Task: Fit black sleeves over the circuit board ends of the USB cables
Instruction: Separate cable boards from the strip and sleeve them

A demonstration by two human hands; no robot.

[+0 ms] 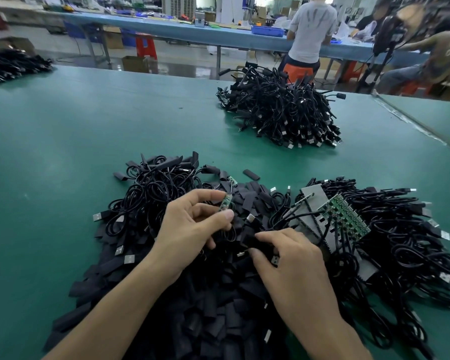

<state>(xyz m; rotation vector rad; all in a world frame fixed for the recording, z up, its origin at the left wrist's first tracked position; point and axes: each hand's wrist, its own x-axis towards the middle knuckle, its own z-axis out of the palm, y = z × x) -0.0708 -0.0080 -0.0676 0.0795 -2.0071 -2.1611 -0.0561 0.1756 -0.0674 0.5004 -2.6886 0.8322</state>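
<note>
Small green circuit board on a cable end is pinched between thumb and forefinger of the left hand; the remaining fingers are curled loosely beneath. The board is held upright, just above the far part of the sleeve heap.

The right hand is lowered onto the same heap, right of its middle, fingers bent. A black sleeve is gripped between thumb and forefinger. The sleeve is kept apart from the board, not yet slid on.

Tangled cables are spread over the heap's far-left side, with silver plugs sticking out. A panel of joined boards with grey backing is laid at the heap's right edge, on a cable pile stretching further right. One loose sleeve is seen just beyond the heap. A large cable mound is placed well beyond the heap, to the right. Everything is set on a green table. A person in a grey shirt is seen far behind the heap, at a blue bench.
</note>
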